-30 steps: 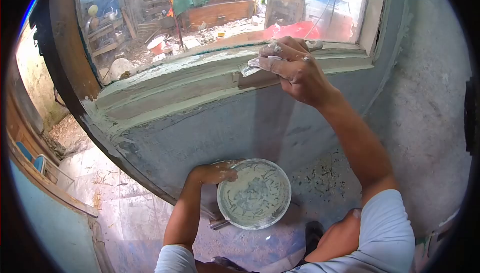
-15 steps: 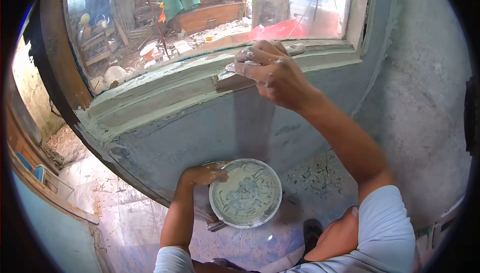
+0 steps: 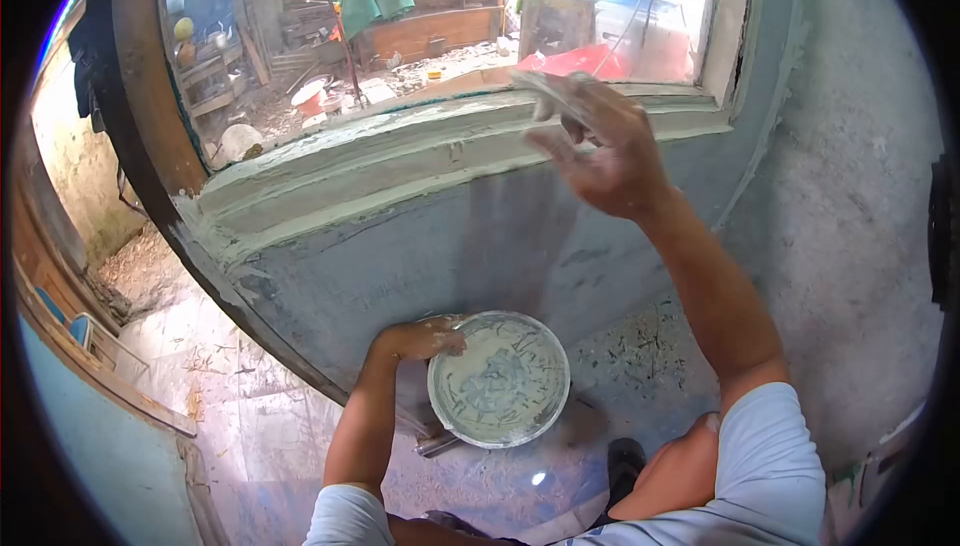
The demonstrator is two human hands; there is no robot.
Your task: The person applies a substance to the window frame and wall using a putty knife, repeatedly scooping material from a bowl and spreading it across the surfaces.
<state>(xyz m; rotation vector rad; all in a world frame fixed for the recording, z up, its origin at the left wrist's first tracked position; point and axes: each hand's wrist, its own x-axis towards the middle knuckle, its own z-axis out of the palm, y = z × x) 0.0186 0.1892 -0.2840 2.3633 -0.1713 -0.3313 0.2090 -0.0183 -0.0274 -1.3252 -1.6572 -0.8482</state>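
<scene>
Nearest: round pale plastic tub (image 3: 565, 387), low, against grey wall (image 3: 400, 276); pale green-grey paste (image 3: 497, 378) inside, ridged on top. Left hand (image 3: 425, 339) clamped on tub's left rim, fingertips over the edge. Tub probably heavyish with wet paste; walls look stiff, smeared rim likely slippery. Best hold: whole hand over the rim, other side supported if lifted. Paste soft, sticky, should take marks easily.

Hands apart. Right hand (image 3: 612, 161) is up past the tub, closed on a thin flat grey scraper (image 3: 553, 86); motion blur, exact finger placement can't be told. Scraper likely light, blade stiff or slightly springy; take it by the handle, fingers back from the edge. Whether it touches anything: can't tell.

Above the tub, pale green coated window ledge (image 3: 350, 168), edges look rough. Farther, beyond the tub: window glass (image 3: 270, 56), probably fragile, keep the blade off it; brown wooden headboard-like piece (image 3: 435, 34) outside.
</scene>
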